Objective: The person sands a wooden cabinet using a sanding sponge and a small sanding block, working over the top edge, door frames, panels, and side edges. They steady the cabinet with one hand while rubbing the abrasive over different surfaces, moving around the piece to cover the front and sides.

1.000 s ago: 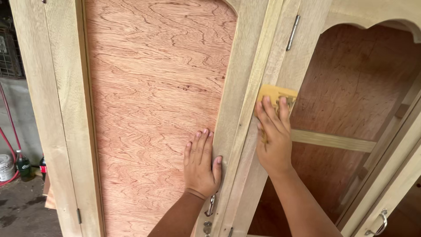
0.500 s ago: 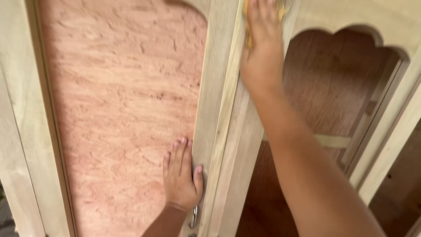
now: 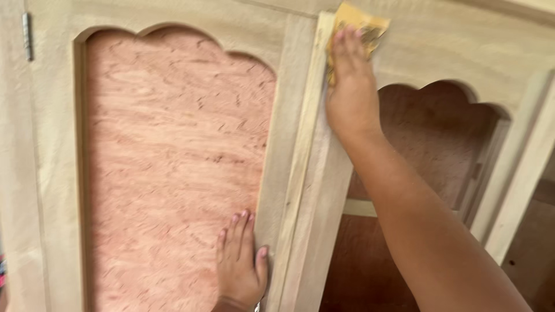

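My right hand (image 3: 350,86) is raised high and presses a yellow piece of sandpaper (image 3: 363,24) flat against the top of a pale wooden cabinet door frame (image 3: 315,190). Its fingers lie over the sheet, next to the frame's upright edge. Lower down, my left hand (image 3: 240,266) rests flat with fingers together on the reddish plywood panel (image 3: 167,173) of the closed left door, its thumb on the door's pale stile (image 3: 282,144). The left hand holds nothing.
The cabinet is bare unfinished wood with scalloped arches over both panels. A metal hinge (image 3: 26,36) sits at the upper left. The right door stands ajar, showing a dark interior with a shelf rail (image 3: 359,207) and more frame pieces (image 3: 523,173) at the right.
My right hand has slid the sandpaper up the door frame from mid-height to the top. The view has tilted upward with it. My left hand has stayed on the panel.
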